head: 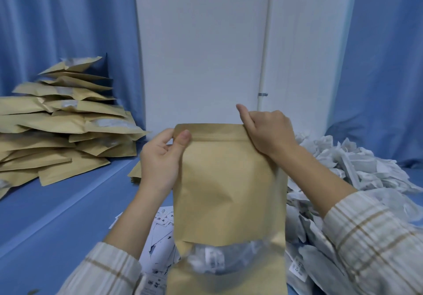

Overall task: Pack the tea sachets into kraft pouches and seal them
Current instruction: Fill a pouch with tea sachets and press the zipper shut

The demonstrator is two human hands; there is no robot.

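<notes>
While only the head view is given, it shows enough: a kraft pouch is held upright in front of the person, above the blue table, with sachets visible through its clear window near the bottom. Left hand pinches the top left corner, thumb on the near face just at the zip line. Right hand grips the top right corner, fingers curled over the edge, thumb sticking up. Hands are apart, one on each end of the mouth, both clamped on the pouch.

Step looks like sealing the zip. Mouth appears flat and closed, but whether the zip is fully engaged cannot be told. To do it well, she or he should keep the top strip taut between the two hands, then run a thumb-and-finger pinch along the zip line from one corner to the other, pressing firmly, with no sachet edge caught in the track.

Left of the pouch sits a stack of filled pouches; loose tea sachets are heaped on the right; printed sheets lie under the pouch.
</notes>
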